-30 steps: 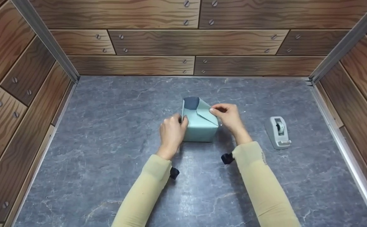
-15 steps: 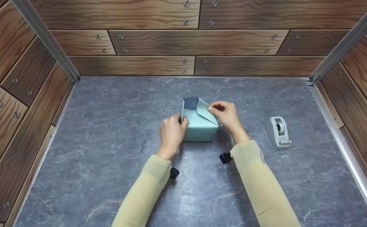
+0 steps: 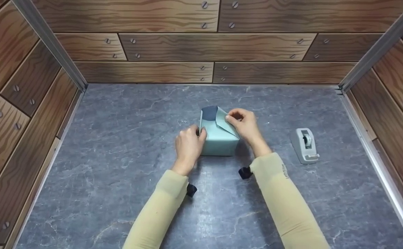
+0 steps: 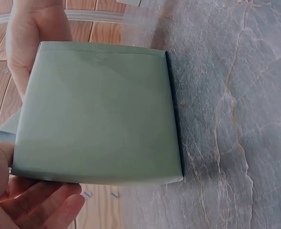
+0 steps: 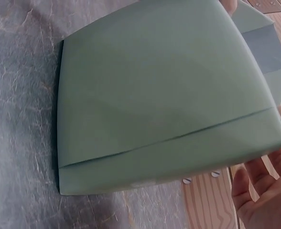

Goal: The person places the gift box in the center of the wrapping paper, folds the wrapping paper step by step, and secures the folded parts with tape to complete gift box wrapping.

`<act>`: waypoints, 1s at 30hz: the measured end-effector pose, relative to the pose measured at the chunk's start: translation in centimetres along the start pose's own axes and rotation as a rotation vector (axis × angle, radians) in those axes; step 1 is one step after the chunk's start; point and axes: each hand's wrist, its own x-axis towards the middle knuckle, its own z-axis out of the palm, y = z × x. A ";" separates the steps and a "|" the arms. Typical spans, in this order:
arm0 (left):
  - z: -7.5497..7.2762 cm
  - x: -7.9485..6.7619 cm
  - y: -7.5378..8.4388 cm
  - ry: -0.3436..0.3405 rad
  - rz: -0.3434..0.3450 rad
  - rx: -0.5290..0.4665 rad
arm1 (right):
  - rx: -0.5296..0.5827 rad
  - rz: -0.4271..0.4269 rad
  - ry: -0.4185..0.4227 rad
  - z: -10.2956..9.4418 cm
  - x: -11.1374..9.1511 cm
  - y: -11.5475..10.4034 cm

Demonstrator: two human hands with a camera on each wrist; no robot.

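Note:
A box wrapped in pale green paper (image 3: 218, 147) stands on the table in the middle of the head view. On its top, a folded paper flap (image 3: 226, 123) slants on the right, and a dark grey-blue inner side of the paper (image 3: 209, 113) shows at the back. My left hand (image 3: 189, 143) grips the box's left side, thumb at the top edge; its fingers (image 4: 59, 202) lie along that side in the left wrist view. My right hand (image 3: 248, 126) pinches the outer edge of the slanted flap between thumb and forefinger. The far side of the box is hidden.
A light grey tape dispenser (image 3: 305, 146) with a roll of tape stands on the marbled table (image 3: 135, 110), right of my right hand. Wood-patterned walls (image 3: 173, 46) with metal corner rails (image 3: 54, 45) enclose the table at the back and both sides.
My right hand has slid a little to the left and away from me along the flap's edge. My left hand, the box and the tape dispenser have stayed in place.

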 end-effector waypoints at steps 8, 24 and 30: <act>-0.1 -0.1 0.0 -0.015 -0.004 -0.007 | -0.073 0.043 0.004 0.5 1.1 2.2; -0.2 0.0 0.1 -0.019 -0.025 0.005 | -0.076 0.041 0.060 1.1 1.5 1.6; -0.1 0.0 0.1 -0.018 -0.016 0.006 | -0.061 0.010 0.054 1.2 1.8 1.3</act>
